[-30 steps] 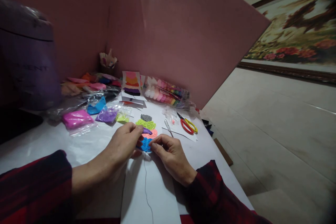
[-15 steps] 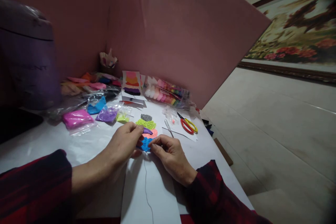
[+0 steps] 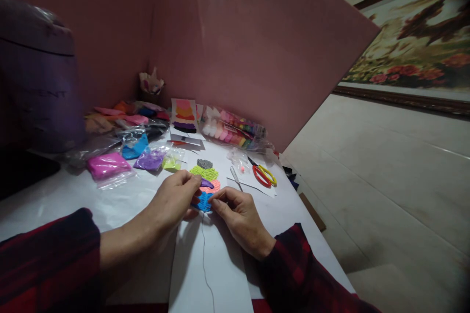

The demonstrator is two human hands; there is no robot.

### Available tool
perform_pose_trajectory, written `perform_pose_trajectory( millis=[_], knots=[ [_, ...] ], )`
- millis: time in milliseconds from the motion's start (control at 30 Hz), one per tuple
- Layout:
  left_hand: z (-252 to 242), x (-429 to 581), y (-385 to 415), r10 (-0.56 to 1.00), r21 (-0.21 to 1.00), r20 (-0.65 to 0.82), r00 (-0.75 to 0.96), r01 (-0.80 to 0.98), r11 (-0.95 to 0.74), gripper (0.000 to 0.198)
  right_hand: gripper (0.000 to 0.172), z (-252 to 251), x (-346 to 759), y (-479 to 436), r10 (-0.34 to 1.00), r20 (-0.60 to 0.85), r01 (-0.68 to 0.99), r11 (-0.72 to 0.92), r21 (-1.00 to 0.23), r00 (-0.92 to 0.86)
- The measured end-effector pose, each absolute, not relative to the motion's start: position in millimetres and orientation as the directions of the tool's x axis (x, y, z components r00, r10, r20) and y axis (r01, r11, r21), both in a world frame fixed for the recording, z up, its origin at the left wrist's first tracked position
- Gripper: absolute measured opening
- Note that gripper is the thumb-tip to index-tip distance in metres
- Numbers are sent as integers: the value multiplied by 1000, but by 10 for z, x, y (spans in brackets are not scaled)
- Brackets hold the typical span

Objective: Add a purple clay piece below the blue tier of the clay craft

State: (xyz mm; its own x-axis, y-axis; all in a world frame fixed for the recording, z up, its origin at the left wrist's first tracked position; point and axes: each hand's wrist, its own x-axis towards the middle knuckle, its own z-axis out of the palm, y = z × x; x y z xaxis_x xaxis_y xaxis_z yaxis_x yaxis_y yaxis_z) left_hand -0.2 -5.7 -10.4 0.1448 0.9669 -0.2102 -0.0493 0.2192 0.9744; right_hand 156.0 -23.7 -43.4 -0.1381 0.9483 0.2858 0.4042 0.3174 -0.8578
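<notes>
Lower centre of frame: left hand (image 3: 172,198) is pinching purple clay strip (image 3: 207,184); right hand (image 3: 240,215) is lingering by blue clay (image 3: 204,201), can't tell if grasping. Left dipping could be sticking strip onto coral clay (image 3: 215,186).

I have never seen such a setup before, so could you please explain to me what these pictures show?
There is no machine, only a person's two bare hands. Every picture comes from one camera worn on the head, looking forward and down. The left hand holds a small purple piece; the right hand is beside a blue textured patch, but whether it pinches anything is unclear. On the white surface lie also a magenta packet and scissors with red and yellow handles.
</notes>
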Motion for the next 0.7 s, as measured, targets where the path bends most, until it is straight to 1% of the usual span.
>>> perform_pose_trajectory(
  millis=[467,700],
  knots=[
    [-101,11,-62,972,981,-191,139,-15,195,21,12,-452,1563,-231,945,304,400,327,-856,-121],
    [-90,19,-77,975,982,-185,122,-18,189,24,14,-443,1561,-218,943,304,408,333,-850,-135]
  ],
)
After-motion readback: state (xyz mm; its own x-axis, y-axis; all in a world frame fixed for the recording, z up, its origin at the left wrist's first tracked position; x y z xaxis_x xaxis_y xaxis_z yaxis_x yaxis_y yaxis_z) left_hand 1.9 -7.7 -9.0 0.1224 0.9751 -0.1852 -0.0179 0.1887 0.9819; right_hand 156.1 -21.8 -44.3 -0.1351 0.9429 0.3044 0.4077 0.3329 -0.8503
